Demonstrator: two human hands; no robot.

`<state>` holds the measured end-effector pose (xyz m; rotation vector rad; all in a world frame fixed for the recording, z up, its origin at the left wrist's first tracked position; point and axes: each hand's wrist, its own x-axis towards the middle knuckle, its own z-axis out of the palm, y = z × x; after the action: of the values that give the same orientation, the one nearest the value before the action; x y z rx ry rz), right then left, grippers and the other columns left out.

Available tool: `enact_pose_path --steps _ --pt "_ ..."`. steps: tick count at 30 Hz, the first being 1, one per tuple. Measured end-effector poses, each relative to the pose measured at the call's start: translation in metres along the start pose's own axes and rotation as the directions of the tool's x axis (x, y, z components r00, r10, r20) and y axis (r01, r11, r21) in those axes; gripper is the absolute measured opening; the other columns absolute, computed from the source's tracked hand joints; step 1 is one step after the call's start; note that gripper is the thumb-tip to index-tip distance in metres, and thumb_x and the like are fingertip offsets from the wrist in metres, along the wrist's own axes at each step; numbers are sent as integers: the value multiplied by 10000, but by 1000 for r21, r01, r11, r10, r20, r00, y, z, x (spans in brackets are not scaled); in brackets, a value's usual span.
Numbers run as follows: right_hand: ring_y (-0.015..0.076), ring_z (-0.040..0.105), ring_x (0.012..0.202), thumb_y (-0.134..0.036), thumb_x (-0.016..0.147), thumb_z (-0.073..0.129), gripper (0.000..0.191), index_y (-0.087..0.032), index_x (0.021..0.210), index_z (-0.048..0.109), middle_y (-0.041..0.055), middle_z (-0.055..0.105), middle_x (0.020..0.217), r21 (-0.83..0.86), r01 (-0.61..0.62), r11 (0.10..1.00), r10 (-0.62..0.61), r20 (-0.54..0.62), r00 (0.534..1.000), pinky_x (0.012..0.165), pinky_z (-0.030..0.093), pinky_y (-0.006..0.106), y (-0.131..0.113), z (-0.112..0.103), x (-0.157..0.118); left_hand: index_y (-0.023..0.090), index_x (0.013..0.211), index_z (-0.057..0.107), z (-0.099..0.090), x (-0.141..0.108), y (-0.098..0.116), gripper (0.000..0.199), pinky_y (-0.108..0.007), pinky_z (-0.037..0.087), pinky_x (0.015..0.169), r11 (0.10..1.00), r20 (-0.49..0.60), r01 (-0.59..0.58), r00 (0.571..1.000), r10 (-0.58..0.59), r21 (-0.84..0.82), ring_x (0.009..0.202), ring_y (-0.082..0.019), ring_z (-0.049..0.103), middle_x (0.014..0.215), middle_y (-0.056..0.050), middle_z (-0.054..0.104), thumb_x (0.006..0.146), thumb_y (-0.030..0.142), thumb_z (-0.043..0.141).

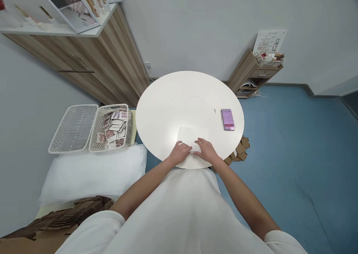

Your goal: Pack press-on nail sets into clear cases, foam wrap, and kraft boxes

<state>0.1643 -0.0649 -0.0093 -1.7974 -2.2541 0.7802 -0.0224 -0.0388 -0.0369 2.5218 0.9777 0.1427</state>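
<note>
A thin white sheet (190, 134) lies on the near part of the white oval table (184, 97), its far edge flat on the tabletop. At the sheet's near left, my left hand (180, 152) has its fingers bent and pressed together on the material. My right hand (207, 150) curls over the near right part, thumb and fingers on either side of it. Between the hands the white material seems folded over; whether anything lies inside is hidden. Further right on the table is a purple, pixelated rectangular object (228, 119), touched by neither hand.
At left, a white basket (96, 144) holds many printed packets, beside another basket (74, 129) with clear packages. White sheets (97, 172) are stacked below, near brown cardboard (64, 218). Cardboard pieces (240, 149) lie by the table's right. A wooden cabinet (112, 56) and small shelf (246, 71) stand behind.
</note>
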Motion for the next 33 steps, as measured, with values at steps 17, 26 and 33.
enact_pose_path --steps 17,26,33 --pt "163 531 799 -177 825 433 179 -206 980 517 53 541 958 49 -155 987 154 21 988 649 394 276 16 15 31 217 1140 479 -12 31 -29 358 -302 438 800 887 150 275 960 -236 -370 961 -187 560 1054 -44 610 798 319 457" --pt "160 529 854 -178 801 466 154 -198 922 559 49 555 934 184 -225 957 198 156 968 711 406 271 33 22 65 266 971 602 -7 56 -43 263 -390 376 822 849 300 505 843 -447 -155 1032 -241 474 1063 -47 552 798 281 405" --pt "165 511 926 -187 811 463 211 -193 994 566 66 518 1011 224 -208 952 183 125 975 754 403 273 40 33 64 294 1017 580 0 46 -38 300 -417 280 849 939 141 344 928 -344 21 970 -224 460 978 -55 543 830 210 362"
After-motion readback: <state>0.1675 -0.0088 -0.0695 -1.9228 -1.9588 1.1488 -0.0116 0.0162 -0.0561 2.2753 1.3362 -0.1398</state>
